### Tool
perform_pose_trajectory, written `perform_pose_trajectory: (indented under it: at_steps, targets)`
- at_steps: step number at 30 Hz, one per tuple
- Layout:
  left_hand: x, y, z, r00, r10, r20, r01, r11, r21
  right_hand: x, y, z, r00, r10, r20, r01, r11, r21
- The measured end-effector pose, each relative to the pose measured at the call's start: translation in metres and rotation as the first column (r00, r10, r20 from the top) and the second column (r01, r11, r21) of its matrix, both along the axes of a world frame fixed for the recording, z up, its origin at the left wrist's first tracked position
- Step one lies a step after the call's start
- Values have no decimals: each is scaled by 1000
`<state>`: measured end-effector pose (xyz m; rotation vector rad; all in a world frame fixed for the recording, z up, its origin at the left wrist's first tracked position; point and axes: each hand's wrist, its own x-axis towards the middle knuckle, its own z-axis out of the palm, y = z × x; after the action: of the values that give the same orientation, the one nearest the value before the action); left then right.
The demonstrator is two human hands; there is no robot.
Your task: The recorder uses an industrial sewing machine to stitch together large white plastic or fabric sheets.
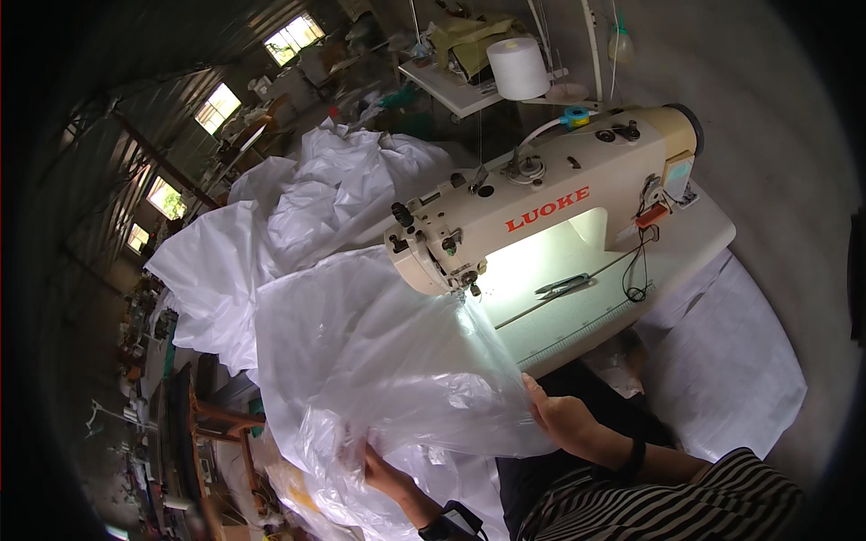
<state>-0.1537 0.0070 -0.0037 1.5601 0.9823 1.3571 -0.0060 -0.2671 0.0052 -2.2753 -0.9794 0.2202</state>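
Observation:
A large translucent white plastic sheet [370, 347] spreads from under the needle of a cream sewing machine [622, 171] toward me. My right hand [568, 424] is closed on the sheet's right edge, just off the front of the machine table. Lower and to the left, my left hand [388, 473] grips the near part of the sheet; folds of film partly cover its fingers. The sheet's far corner lies beneath the lit needle area. Thread snips [565, 287] rest on the machine bed, right of the needle.
More white sheeting [343, 185] is heaped behind the machine head on the left. A white thread cone [519, 69] stands at the back. Another white sheet [731, 370] hangs at the right of the table. A wooden stool [221, 424] is at the lower left.

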Motion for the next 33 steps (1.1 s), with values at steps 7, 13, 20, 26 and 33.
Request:
perform_pose_trajectory:
  at_steps: [7, 13, 20, 26, 33]
  targets:
    - [-58, -13, -46, 692, -621, 368, 703, 465, -538, 19, 1, 7, 919, 132, -371, -38, 967, 251]
    - [26, -2, 19, 689, -174, 703, 634, 615, -469, 26, 3, 6, 674, 254, -694, 63, 916, 396]
    - [26, 36, -15, 813, -151, 562, 436, 798, -417, 19, 6, 11, 753, 212, -623, -2, 948, 320]
    - [-38, 29, -9, 932, -61, 357, 76, 997, -29, -1, 18, -3, 956, 188, -226, -178, 982, 63]
    - [-7, 63, 13, 963, -30, 266, 29, 1000, 9, 9, 53, -2, 976, 195, -101, -201, 978, -50]
